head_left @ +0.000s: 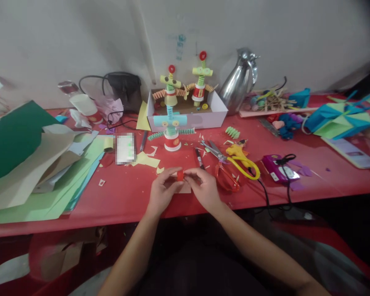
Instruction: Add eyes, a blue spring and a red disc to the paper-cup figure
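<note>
Both hands meet over the red table near its front edge. My left hand and my right hand pinch a small red paper piece between their fingertips. Under them lies a pale scrap of paper. A paper robot figure with a blue head and red-and-white cup base stands just beyond. Two more paper figures stand in a white box behind it.
Yellow-handled scissors and red-handled scissors lie right of my hands, a marker between. A stack of green and tan paper sheets fills the left. A steel jug, a purple device with cable and blue-green paper shapes sit to the right.
</note>
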